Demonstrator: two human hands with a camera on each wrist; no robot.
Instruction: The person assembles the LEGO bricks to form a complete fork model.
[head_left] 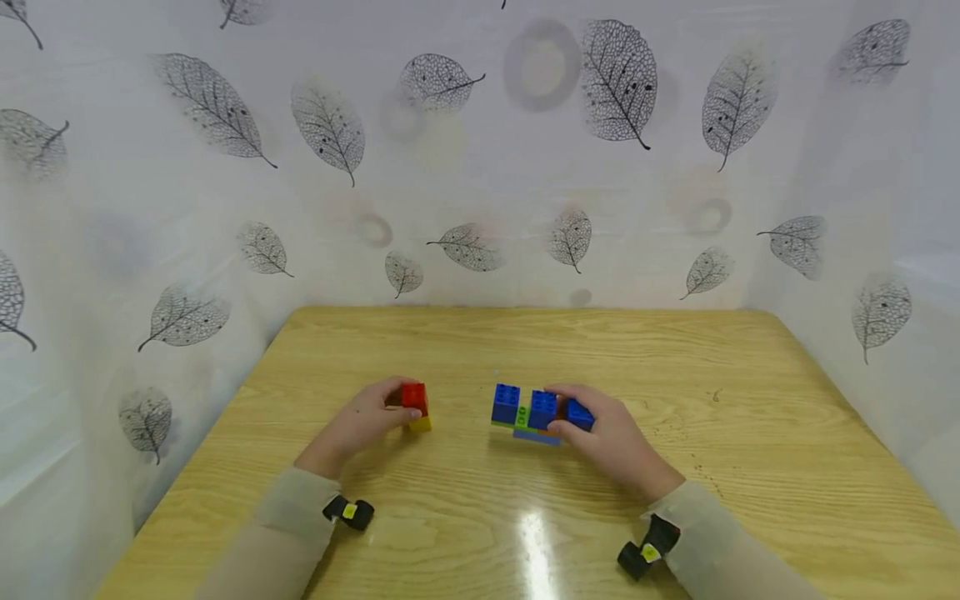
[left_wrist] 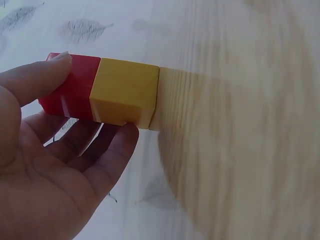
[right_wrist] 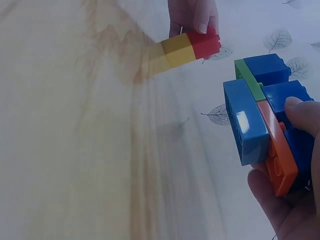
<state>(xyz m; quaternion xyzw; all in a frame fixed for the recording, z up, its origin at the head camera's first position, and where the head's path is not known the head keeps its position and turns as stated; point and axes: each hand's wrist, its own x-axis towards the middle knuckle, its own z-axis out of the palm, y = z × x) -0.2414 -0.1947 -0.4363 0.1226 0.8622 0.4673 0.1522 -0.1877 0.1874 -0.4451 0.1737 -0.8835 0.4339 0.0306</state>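
Both hands on table: left hand (head_left: 365,419) pinches red/yellow stack (head_left: 416,406), right hand (head_left: 611,433) grips blue brick cluster (head_left: 536,412).

Smooth, glossy plastic in the red brick (head_left: 413,396) and yellow brick (head_left: 421,424) gripped by the left hand (head_left: 358,423). Same shiny moulded plastic in the blue, green and orange brick cluster (head_left: 534,413) under the right hand (head_left: 611,439). Beneath both hands, pale grained wood table (head_left: 525,517), varnished, glare-streaked. Beyond, sleek leaf-printed sheet (head_left: 480,167).

red-and-yellow bricks (head_left: 415,406), blue stack (head_left: 536,412) (green, orange inside), leaf-patterned cloth (head_left: 480,150)
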